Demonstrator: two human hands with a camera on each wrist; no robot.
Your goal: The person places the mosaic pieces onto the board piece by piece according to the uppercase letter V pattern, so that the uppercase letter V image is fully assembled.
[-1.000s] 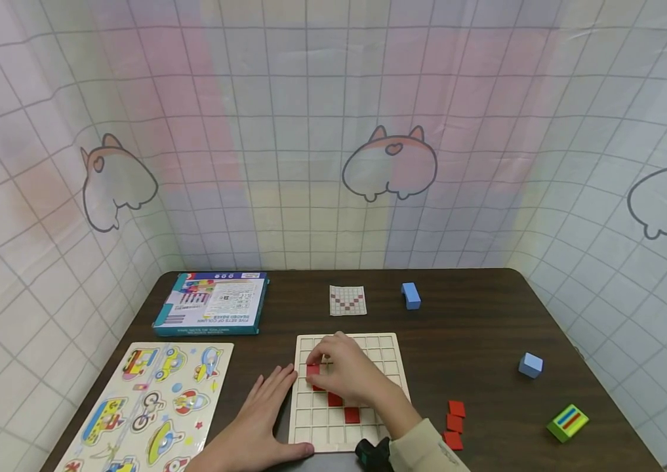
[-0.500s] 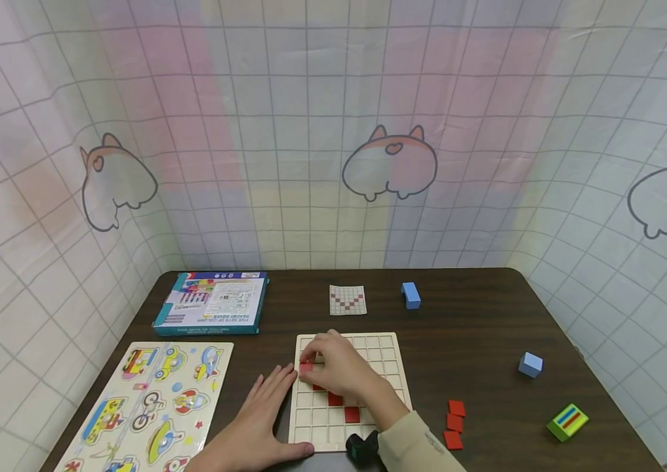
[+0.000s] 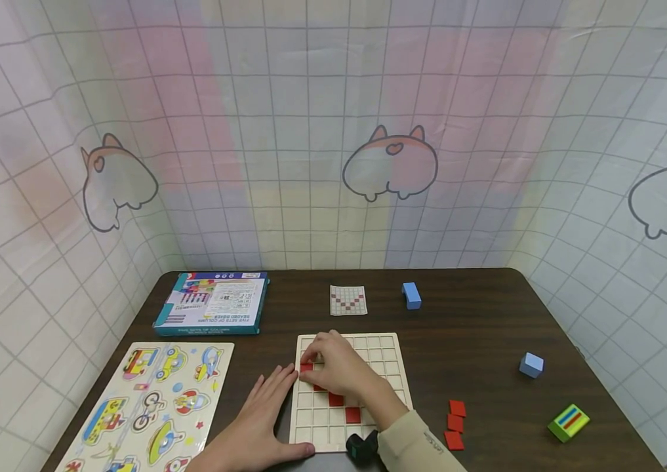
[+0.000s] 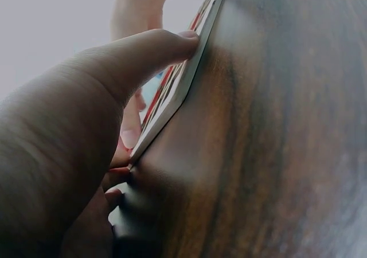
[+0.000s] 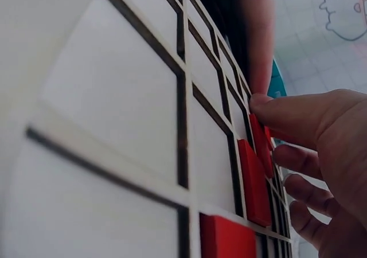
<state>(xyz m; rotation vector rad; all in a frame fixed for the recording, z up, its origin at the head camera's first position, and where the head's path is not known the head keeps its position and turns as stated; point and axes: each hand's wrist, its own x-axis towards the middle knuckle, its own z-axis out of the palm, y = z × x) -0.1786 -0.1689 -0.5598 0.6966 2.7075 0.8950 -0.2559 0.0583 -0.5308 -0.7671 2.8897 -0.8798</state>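
Observation:
A pale grid board lies on the table in front of me. My left hand rests along its left side with straight fingers, the thumb at the front edge, as the left wrist view shows too. Over the board's left column, my right hand pinches a red square tile between thumb and fingers. Red tiles run in a diagonal from there toward the board's front middle. In the right wrist view, a red tile sits raised in its cell, and the right thumb partly covers the pinched one.
Several loose red tiles lie right of the board. Behind it is a small pattern card with a blue block beside it. A puzzle board and a box are at left. Another blue block and a striped green block stand at right.
Since a second ago my right hand has moved slightly left with the red tile, to the board's leftmost column. Over the last half second it stays there. The left hand has kept its place.

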